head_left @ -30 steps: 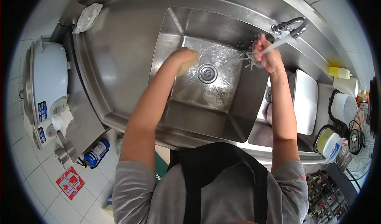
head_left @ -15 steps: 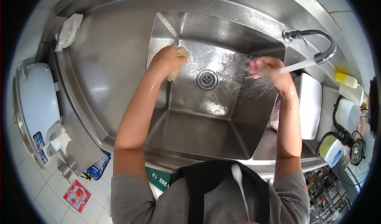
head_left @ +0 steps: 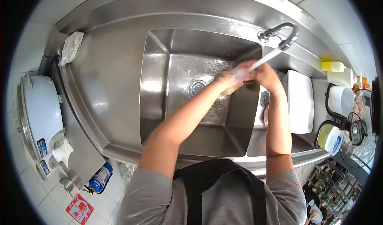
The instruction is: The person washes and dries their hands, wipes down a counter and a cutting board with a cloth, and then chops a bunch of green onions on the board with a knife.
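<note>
Both of my hands meet over the right side of the steel sink basin [head_left: 155,105], under running water. My left hand [head_left: 226,78] is closed on a crumpled tan scrubbing cloth [head_left: 232,89], which hangs out below the fingers. My right hand [head_left: 264,74] is right beside it, its fingers overlapping the left fingertips and blurred by the water. The stream [head_left: 266,58] pours from the curved faucet [head_left: 289,35] at the back right onto the fingers. Behind my left wrist lies the round drain [head_left: 196,88], partly hidden.
A white tray [head_left: 300,101] leans right of my right forearm. Yellow bottle [head_left: 333,66], white tubs [head_left: 341,100] and a fan [head_left: 361,133] are at the far right. On the left are a clear plastic bag [head_left: 72,48], a pale blue-white bin [head_left: 42,105] and a blue extinguisher [head_left: 100,178].
My left hand has carried the tan cloth from the basin's left side across to the right hand under the stream. The view has shifted, and my right hand stays at the water.
</note>
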Available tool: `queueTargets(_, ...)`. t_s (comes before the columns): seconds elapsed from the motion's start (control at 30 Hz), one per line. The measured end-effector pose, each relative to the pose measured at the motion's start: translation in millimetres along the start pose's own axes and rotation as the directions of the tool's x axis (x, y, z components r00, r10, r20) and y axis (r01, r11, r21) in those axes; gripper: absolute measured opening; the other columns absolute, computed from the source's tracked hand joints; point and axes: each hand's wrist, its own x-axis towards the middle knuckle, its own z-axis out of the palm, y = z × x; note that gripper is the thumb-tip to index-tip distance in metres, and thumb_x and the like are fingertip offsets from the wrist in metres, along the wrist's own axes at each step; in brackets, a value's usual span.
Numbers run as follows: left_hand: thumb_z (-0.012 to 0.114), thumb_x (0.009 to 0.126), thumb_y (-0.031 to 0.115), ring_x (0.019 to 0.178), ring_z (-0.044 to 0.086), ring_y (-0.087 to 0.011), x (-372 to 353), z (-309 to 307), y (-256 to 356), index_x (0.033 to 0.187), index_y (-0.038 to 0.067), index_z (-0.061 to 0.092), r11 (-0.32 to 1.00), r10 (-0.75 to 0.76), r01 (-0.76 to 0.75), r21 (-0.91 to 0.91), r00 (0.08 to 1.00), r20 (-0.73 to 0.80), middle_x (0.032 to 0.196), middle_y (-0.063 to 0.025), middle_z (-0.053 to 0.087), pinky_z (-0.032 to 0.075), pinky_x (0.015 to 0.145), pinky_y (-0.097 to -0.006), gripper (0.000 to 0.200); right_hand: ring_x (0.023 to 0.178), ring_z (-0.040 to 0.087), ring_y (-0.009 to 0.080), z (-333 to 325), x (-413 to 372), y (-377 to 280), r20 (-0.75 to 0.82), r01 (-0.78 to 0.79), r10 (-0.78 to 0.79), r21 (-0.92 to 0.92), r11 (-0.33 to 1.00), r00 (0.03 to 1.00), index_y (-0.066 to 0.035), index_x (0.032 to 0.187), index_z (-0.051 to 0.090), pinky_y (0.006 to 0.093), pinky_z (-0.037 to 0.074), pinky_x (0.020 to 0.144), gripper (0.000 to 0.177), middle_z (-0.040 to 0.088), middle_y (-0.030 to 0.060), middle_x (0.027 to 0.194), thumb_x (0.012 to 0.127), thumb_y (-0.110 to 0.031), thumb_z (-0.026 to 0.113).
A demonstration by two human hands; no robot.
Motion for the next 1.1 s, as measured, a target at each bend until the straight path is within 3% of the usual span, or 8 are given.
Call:
queueTargets(0.13, 0.061, 0.075, 0.045, 0.086, 0.062, -0.0247, -13, -63, 80, 0.091, 0.008, 0.063, 0.912, -0.306, 0.329, -0.244, 0.944, 0.126, 0.088, -0.011, 0.065, 0.048, 0.074, -0.0339, 0.04, 0.089, 0.061, 0.0245, -87, 27, 20, -0.772, -0.111, -0.396, -0.509, 0.853, 0.497, 0.006, 0.121, 0.047, 0.0341, 0.047, 0.08, 0.046, 0.056, 0.0237, 0.107, 0.08, -0.013, 0.06)
queueTargets(0.2, 0.061, 0.072, 0.042, 0.085, 0.062, -0.0251, -19, -87, 109, 0.09, 0.01, 0.064, 0.924, -0.34, 0.379, -0.057, 0.878, 0.336, 0.086, -0.0108, 0.065, 0.048, 0.074, -0.0351, 0.037, 0.102, 0.056, 0.0298, -113, 40, 14, -0.698, 0.404, -0.089, 0.301, 0.863, 0.71, 0.014, 0.122, 0.04, 0.0314, 0.046, 0.084, 0.053, 0.05, 0.0245, 0.116, 0.078, -0.007, 0.061)
queueTargets(0.53, 0.067, 0.071, 0.031, 0.106, 0.046, -0.0281, -53, -121, 144, 0.107, 0.008, 0.062, 0.914, -0.328, 0.334, 0.229, 0.943, -0.065, 0.111, -0.0133, 0.046, 0.04, 0.093, -0.0366, 0.042, 0.089, 0.054, 0.0174, -113, 61, -21, -0.712, 0.489, -0.112, 0.351, 0.799, 0.693, 0.007, 0.125, 0.04, 0.0261, 0.045, 0.079, 0.046, 0.058, 0.0141, 0.099, 0.081, -0.004, 0.051)
queueTargets(0.63, 0.07, 0.069, 0.026, 0.103, 0.047, -0.0267, -66, -122, 133, 0.107, 0.004, 0.06, 0.978, -0.196, 0.184, -0.095, 0.971, -0.139, 0.108, -0.0127, 0.047, 0.041, 0.09, -0.0342, 0.045, 0.096, 0.053, 0.0194, -53, 40, 49, -0.512, 0.143, -0.189, -0.127, 0.981, 0.838, 0.001, 0.123, 0.047, 0.0308, 0.04, 0.085, 0.051, 0.057, 0.012, 0.105, 0.082, -0.028, 0.06)
queueTargets(0.73, 0.071, 0.068, 0.02, 0.101, 0.05, -0.0238, -92, -127, 132, 0.106, -0.001, 0.058, 0.953, -0.044, -0.014, -0.302, 0.982, -0.185, 0.109, -0.0121, 0.047, 0.042, 0.087, -0.0312, 0.046, 0.088, 0.057, 0.0163, 37, 8, 56, -0.313, 0.185, 0.042, 0.659, 0.729, 0.949, -0.001, 0.107, 0.054, 0.0296, 0.045, 0.079, 0.053, 0.058, 0.0088, 0.096, 0.084, -0.048, 0.057)
queueTargets(0.87, 0.071, 0.069, 0.013, 0.096, 0.054, -0.0192, -125, -115, 104, 0.111, -0.004, 0.052, 0.979, 0.087, -0.143, -0.148, 0.938, -0.334, 0.112, -0.0109, 0.047, 0.045, 0.082, -0.0293, 0.048, 0.074, 0.055, 0.0123, 67, -9, 31, -0.372, 0.328, -0.075, 0.684, 0.652, 0.925, -0.004, 0.097, 0.052, 0.0289, 0.047, 0.066, 0.038, 0.054, 0.0036, 0.08, 0.079, -0.033, 0.069)
queueTargets(0.93, 0.074, 0.069, 0.009, 0.102, 0.054, -0.0199, -144, -120, 102, 0.114, -0.002, 0.049, 0.489, -0.127, 0.087, -0.868, 0.992, 0.029, 0.117, -0.012, 0.045, 0.046, 0.084, -0.0299, 0.053, 0.07, 0.053, 0.0119, 82, -28, 6, -0.387, 0.337, -0.102, 0.608, 0.718, 0.916, -0.007, 0.089, 0.05, 0.0266, 0.046, 0.066, 0.029, 0.052, 0.0024, 0.078, 0.075, -0.017, 0.072)
queueTargets(1.1, 0.065, 0.077, 0.002, 0.099, 0.059, -0.0307, -159, -140, 94, 0.115, -0.004, 0.048, 0.324, 0.188, 0.194, -0.926, 0.946, 0.264, 0.106, -0.0167, 0.058, 0.051, 0.085, -0.0405, 0.042, 0.094, 0.055, 0.0217, 112, -63, -29, 0.235, 0.371, -0.628, 0.635, 0.677, 0.742, -0.008, 0.079, 0.039, 0.0301, 0.048, 0.074, 0.023, 0.05, 0.0073, 0.089, 0.073, 0.011, 0.052)
